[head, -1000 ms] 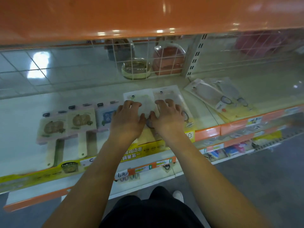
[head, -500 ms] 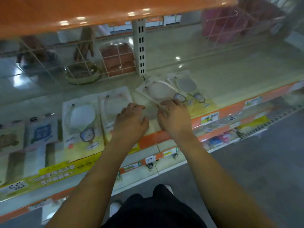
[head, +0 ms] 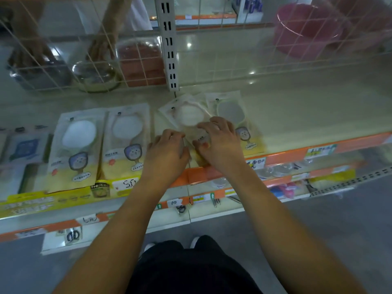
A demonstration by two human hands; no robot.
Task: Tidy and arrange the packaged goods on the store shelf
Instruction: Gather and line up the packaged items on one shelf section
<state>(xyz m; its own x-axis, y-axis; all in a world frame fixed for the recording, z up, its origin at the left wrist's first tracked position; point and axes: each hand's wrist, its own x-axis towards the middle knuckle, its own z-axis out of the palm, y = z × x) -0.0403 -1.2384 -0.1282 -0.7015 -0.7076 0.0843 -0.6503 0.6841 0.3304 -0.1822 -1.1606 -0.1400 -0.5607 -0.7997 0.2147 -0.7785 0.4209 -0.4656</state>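
Plastic tilted packet (head: 186, 115) lies under both hands: right hand (head: 220, 143) presses it with spread fingers, left hand (head: 167, 153) rests half-curled at its left edge; they should turn it square with the straight packet (head: 127, 141) to the left.

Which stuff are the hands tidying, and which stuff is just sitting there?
Being tidied:
- tilted clear packet with a white round pad, under the left hand and right hand
- the straight packets of the same kind beside it

Just there:
- pink plastic basin
- round metal bowl
- yellow price strip
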